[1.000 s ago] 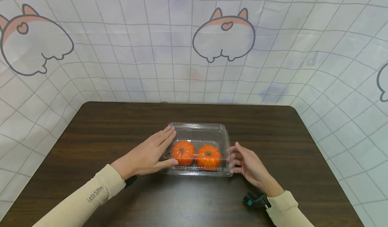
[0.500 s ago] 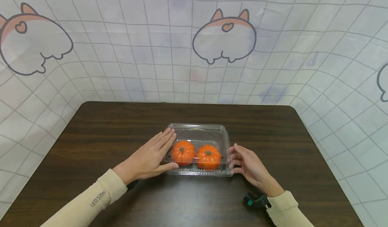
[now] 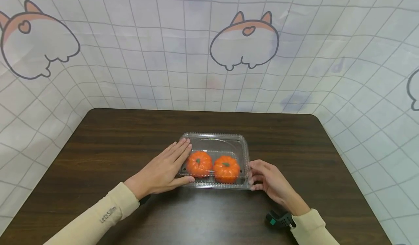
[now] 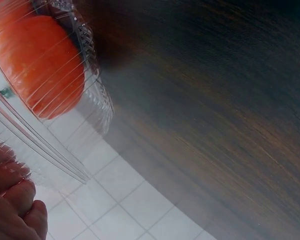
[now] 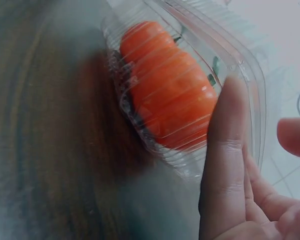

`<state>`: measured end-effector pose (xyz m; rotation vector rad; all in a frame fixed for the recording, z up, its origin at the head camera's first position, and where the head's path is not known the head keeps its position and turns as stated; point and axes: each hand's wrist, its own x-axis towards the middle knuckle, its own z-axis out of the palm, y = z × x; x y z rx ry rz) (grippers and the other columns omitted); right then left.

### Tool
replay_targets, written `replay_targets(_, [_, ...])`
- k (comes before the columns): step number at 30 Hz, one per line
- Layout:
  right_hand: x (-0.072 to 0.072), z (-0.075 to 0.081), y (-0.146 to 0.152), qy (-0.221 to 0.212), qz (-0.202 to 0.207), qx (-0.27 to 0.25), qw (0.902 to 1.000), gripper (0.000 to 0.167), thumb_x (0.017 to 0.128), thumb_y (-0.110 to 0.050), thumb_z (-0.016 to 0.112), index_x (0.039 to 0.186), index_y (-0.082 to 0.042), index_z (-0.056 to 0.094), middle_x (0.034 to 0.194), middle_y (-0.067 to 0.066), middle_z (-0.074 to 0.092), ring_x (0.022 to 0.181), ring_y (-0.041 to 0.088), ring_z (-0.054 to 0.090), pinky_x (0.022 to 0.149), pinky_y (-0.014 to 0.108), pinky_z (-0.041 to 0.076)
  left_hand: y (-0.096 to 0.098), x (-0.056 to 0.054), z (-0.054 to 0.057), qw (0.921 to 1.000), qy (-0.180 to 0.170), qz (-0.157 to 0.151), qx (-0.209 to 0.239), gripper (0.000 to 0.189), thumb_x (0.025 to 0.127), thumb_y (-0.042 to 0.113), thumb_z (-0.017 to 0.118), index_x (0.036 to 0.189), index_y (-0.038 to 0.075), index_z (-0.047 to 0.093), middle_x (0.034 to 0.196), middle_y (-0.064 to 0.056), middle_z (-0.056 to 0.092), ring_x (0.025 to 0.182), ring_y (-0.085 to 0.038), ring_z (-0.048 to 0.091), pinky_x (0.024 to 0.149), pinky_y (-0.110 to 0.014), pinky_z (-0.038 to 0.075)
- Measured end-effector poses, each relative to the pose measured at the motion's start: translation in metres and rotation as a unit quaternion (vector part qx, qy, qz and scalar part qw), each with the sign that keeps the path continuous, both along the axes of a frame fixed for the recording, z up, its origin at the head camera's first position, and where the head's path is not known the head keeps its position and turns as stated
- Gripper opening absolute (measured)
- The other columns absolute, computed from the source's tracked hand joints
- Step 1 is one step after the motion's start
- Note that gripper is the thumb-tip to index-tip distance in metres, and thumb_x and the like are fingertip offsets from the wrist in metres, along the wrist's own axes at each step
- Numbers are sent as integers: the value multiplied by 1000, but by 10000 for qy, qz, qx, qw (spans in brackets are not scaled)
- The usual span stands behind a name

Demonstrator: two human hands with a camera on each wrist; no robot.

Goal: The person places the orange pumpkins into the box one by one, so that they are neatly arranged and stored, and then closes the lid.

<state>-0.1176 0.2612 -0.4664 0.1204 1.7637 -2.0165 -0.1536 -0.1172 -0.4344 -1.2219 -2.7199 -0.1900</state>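
A clear plastic clamshell container sits on the dark table with its lid over two small orange pumpkins with green stems. The left pumpkin and right pumpkin lie side by side within it. My left hand rests on the container's left side, its fingers straight and thumb spread along the front. At the right side, my right hand touches the wall with relaxed, slightly bent fingers. The right wrist view shows one straight finger against the plastic. Part of the left hand appears in the left wrist view.
The dark wood-grain table extends around the container. A white grid-patterned cloth with cartoon animal drawings stands behind and beside it. The right wrist carries a black strap device.
The right hand's upper fingers have dropped slightly at the container's right edge. The left hand has shifted a little to the right with the container. The pumpkins remain inside.
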Motion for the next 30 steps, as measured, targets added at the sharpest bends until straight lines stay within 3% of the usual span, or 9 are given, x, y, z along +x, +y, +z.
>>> replay_targets(8, [15, 2, 9, 113, 1018, 182, 9946, 20, 107, -31, 57, 108, -14, 67, 90, -3, 67, 74, 10, 68, 68, 31, 65, 2, 6, 1, 10000, 35, 72, -9, 96, 99, 69, 51, 161, -2, 30, 169, -21, 30, 161, -33, 26, 130, -49, 29])
replay_targets(12, [19, 0, 10, 75, 1540, 262, 9877, 28, 106, -29, 59, 108, -3, 69, 87, -2, 69, 71, 10, 69, 65, 29, 64, 3, 8, 0, 9999, 2, 114, 40, 97, 99, 69, 51, 161, -2, 29, 170, -20, 29, 161, -33, 25, 130, -49, 28])
replay_targets(16, [24, 0, 9, 17, 1732, 290, 9845, 39, 105, -30, 60, 111, 8, 67, 83, -3, 70, 67, 8, 67, 61, 26, 62, 5, 10, -3, 9997, -111, 178, 97, 98, 99, 70, 49, 162, 0, 25, 171, -19, 26, 162, -31, 22, 131, -49, 27])
replay_targets(22, [30, -3, 10, -11, 1840, -208, 9827, 33, 108, -30, 55, 102, -2, 72, 81, -6, 74, 66, 5, 69, 59, 22, 61, 7, 18, -3, 9972, -419, 468, 406, 99, 99, 69, 49, 164, 1, 19, 173, -17, 20, 163, -31, 20, 131, -50, 27])
replay_targets(26, [34, -4, 9, -45, 1825, -375, 9825, 31, 109, -29, 53, 103, -6, 73, 83, -6, 75, 67, 5, 69, 59, 22, 60, 1, 28, -6, 9832, -995, 1080, 1080, 93, 103, 61, 51, 166, 4, 14, 174, -15, 18, 162, -33, 22, 129, -54, 29])
replay_targets(30, [37, -4, 9, -112, 1701, -389, 9846, 31, 108, -30, 54, 102, -6, 73, 83, -6, 75, 66, 5, 68, 59, 21, 60, -5, 38, -15, 9535, -1613, 1794, 1806, 82, 106, 56, 47, 165, 6, 20, 172, -15, 27, 158, -38, 31, 126, -60, 31])
